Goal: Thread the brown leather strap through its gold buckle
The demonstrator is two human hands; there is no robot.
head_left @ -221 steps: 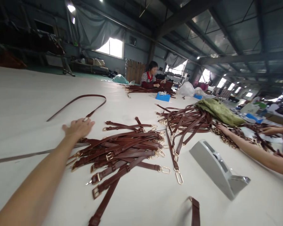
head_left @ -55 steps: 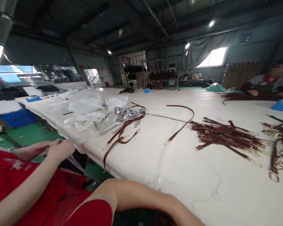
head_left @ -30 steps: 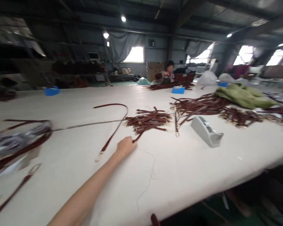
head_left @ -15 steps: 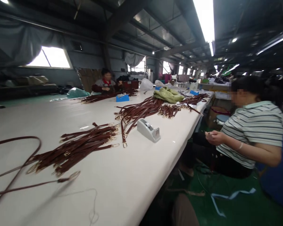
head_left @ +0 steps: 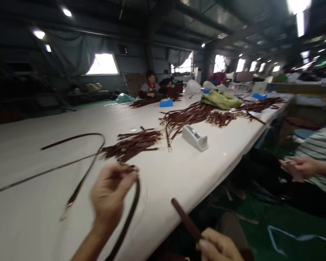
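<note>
My left hand (head_left: 110, 192) is raised over the white table (head_left: 29, 152) and shut on a dark brown leather strap (head_left: 129, 214) that hangs down from its fingers. At the bottom edge my right hand (head_left: 220, 248) grips the end of another brown strap piece (head_left: 185, 219) that points up and left. Both hands are blurred by motion. Just beyond my left hand lies a pile of brown straps with gold buckles (head_left: 133, 143). A long thin strap (head_left: 78, 159) loops across the table to the left.
A grey tape dispenser (head_left: 195, 137) stands near the table's right edge. Further back lie more strap heaps (head_left: 190, 116), a green cloth (head_left: 220, 99) and a blue box (head_left: 166, 103). One person sits at the far end (head_left: 151, 87); another in a striped shirt (head_left: 319, 159) works at right.
The view swung from the person at right back to the table. Both my hands have come into view, each now holding a brown strap.
</note>
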